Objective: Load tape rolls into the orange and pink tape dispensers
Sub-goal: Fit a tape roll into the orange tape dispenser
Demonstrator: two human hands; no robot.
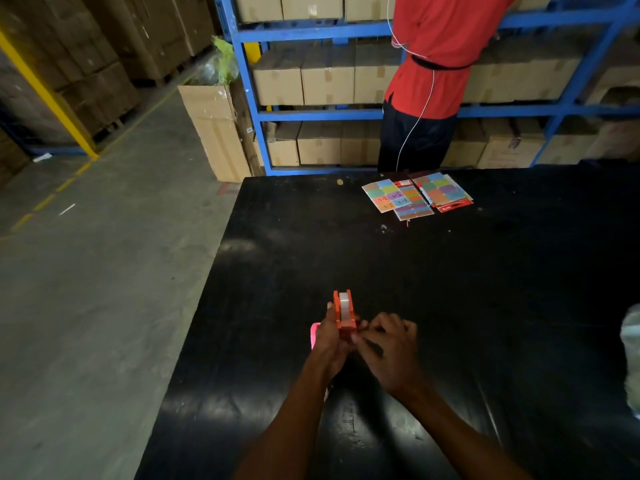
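Above the black table (485, 306), the left hand (329, 344) grips a small orange plastic tape dispenser (344, 315) holding a clear tape roll (344, 303) — right hand (389, 348) fingers pinch at its near end; a pink dispenser (313, 336) peeks beside the left hand.

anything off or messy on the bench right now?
Nothing damaged or spilled. The sticky-note packs at the far edge of the black table lie fanned and overlapping, with small scraps nearby. The orange dispenser looks loaded, held in the left hand.
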